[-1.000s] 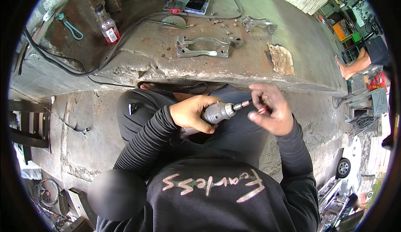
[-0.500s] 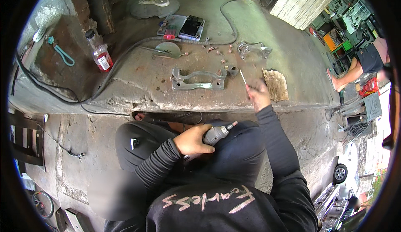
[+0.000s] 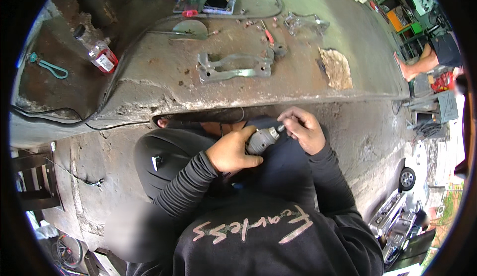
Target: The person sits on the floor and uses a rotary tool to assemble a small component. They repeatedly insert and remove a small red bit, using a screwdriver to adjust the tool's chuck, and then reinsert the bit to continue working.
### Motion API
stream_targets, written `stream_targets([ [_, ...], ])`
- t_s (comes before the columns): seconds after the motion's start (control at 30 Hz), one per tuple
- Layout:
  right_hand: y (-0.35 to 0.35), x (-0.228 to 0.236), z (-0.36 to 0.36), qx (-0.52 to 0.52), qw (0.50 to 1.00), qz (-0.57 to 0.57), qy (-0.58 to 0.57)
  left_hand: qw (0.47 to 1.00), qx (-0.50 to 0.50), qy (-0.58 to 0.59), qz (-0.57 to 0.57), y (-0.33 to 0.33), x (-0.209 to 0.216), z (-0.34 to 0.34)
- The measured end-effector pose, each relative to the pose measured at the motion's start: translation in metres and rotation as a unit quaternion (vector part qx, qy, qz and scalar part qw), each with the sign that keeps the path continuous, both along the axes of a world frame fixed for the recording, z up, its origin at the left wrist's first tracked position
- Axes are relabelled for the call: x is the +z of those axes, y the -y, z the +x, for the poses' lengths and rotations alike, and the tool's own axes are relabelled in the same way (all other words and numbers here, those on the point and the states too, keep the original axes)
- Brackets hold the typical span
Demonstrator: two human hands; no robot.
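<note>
My left hand [image 3: 229,152] is wrapped round the body of a grey rotary grinder [image 3: 262,141] above my lap, its chuck pointing up and right. At the chuck's tip, the fingers of my right hand [image 3: 307,133] are bent and pinched on the small bit, which they mostly cover. A red-handled screwdriver [image 3: 269,36] lies on the concrete ledge [image 3: 164,79] in front of me. Close to it is a metal brake caliper bracket [image 3: 234,74], with a second bracket [image 3: 305,26] farther back on the right.
A piece of brown paper [image 3: 337,68] lies at the ledge's right. Farther back are small loose bits, a round disc [image 3: 190,29] and an open case [image 3: 231,8]. To the left stand a bottle of red liquid [image 3: 103,59] and a thick black cable [image 3: 113,84]. Another person's leg [image 3: 417,65] shows at right.
My right hand has put the screwdriver down on the ledge and come back to the grinder's tip. The left hand keeps its hold on the grinder. The view has tilted down.
</note>
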State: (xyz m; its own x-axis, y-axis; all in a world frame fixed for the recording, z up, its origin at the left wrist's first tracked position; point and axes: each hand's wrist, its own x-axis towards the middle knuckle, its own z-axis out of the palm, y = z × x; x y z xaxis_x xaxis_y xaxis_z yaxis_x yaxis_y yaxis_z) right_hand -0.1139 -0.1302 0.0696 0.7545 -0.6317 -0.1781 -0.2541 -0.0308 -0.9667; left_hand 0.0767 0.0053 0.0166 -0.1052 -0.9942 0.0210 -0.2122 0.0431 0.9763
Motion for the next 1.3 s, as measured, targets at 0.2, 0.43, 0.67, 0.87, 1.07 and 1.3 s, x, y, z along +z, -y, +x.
stream_targets([
  [0.2,0.007,0.022,-0.003,0.163,0.972,-0.135,-0.098,0.998,-0.034,0.022,0.042,-0.003,0.006,-0.008],
  [0.43,-0.007,0.013,-0.007,0.105,0.986,-0.131,-0.019,1.0,-0.027,-0.002,-0.003,-0.003,-0.009,-0.008],
  [0.67,0.0,0.003,-0.015,0.156,0.98,-0.124,-0.006,0.998,-0.055,-0.023,0.025,-0.004,-0.008,-0.01],
  [0.87,-0.001,0.0,-0.015,0.086,0.983,-0.152,-0.049,0.997,-0.061,-0.025,0.026,-0.003,-0.005,-0.008],
  [1.07,0.009,0.004,-0.021,0.138,0.969,-0.178,-0.097,0.996,-0.069,-0.025,0.049,-0.002,-0.007,-0.011],
  [1.3,0.012,0.001,-0.029,0.096,0.987,-0.06,0.116,0.996,-0.078,-0.031,0.024,0.001,-0.012,-0.011],
])
